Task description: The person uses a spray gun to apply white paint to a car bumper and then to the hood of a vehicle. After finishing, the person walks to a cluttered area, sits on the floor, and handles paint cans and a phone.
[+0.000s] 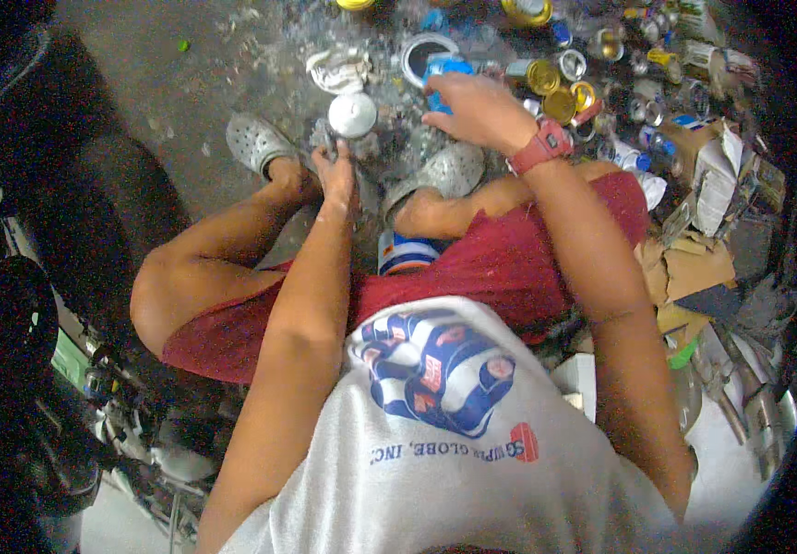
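Note:
My right hand (483,109), a red watch (546,145) on its wrist, reaches over the floor with its fingers bent round a crumpled-looking blue object (447,67); its exact kind is unclear. Just beyond the blue object lies a round container (428,57) with a pale rim and dark inside. My left hand (335,174) is low between my feet, its fingers curled together; what they hold, if anything, is too blurred to name. Right beyond those fingertips is a white round lid or can top (353,114). A crumpled whitish piece (339,71) lies farther on.
Several loose cans, including a gold-coloured one (560,104), spread over the floor at the far right. Torn cardboard (694,268) and metal pipes (744,379) lie along my right side. My grey clogs (260,145) stand near both hands. A striped container (406,253) sits beneath my leg.

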Tool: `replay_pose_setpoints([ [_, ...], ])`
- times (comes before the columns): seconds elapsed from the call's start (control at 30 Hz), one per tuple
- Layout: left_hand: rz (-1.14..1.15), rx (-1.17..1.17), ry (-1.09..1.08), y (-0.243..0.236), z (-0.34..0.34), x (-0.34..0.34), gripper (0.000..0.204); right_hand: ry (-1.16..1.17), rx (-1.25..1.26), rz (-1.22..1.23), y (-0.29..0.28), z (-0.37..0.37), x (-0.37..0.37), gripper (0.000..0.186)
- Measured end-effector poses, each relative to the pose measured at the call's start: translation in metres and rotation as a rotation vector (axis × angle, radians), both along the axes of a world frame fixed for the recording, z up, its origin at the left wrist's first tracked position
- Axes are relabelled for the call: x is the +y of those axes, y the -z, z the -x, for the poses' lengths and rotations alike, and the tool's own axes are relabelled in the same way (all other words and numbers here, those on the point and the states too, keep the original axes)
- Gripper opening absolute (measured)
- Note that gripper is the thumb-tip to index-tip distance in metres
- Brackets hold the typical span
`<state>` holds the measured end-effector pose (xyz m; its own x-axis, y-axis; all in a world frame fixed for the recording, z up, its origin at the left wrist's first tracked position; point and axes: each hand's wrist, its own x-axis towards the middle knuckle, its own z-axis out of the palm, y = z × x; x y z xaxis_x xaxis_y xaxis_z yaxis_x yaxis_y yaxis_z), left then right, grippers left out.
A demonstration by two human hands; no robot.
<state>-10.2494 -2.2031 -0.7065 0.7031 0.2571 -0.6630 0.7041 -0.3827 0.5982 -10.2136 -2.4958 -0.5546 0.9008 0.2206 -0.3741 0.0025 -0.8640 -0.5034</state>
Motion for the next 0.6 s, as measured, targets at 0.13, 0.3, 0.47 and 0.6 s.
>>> replay_pose_setpoints([
  [0.13,0.085,0.051,-0.121,0.039,0.007,0.011,0.069,0.220,-0.012,0.043,-0.002,0.018,-0.015,0.048],
  [0.3,-0.099,-0.117,-0.075,0.041,0.013,-0.007,0.062,0.518,0.004,-0.020,0.008,0.038,-0.021,0.051],
  [0.47,-0.186,-0.327,0.056,0.060,0.005,0.001,0.058,0.568,-0.119,-0.130,0.031,0.043,0.047,0.062],
  [0.6,-0.120,-0.360,0.033,0.070,-0.007,0.007,0.057,0.428,-0.149,-0.023,0.037,0.029,0.117,0.094],
])
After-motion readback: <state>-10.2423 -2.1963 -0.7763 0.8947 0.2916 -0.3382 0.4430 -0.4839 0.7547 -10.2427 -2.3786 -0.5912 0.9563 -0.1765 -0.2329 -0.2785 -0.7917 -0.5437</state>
